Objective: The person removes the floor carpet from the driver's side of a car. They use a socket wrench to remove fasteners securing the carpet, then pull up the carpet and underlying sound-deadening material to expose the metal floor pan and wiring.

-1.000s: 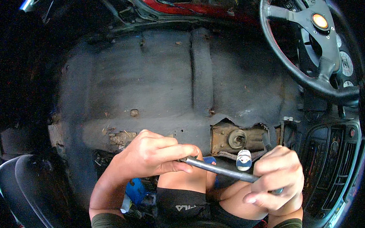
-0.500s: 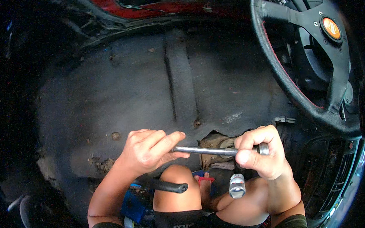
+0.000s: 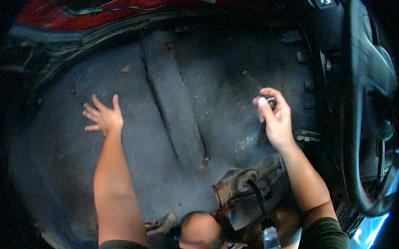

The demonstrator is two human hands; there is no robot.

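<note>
My left hand is stretched out over the dark floor on the left, fingers spread, with nothing in it. On the right, my right hand is closed around a ratchet wrench; its round metal end shows between thumb and fingers, while the rest is mostly hidden. Below that hand, a gear lever with a clear, shiny knob rises from a rough-edged opening in the floor.
A black steering wheel stands at the right, with several pedals beyond the right hand. A raised ridge crosses the floor. My bare knee is at the lower edge. A red body panel lies at the far left.
My left hand has let go of the ratchet wrench and moved forward and left, opening out. My right hand has moved forward with the wrench. The view has shifted too.
</note>
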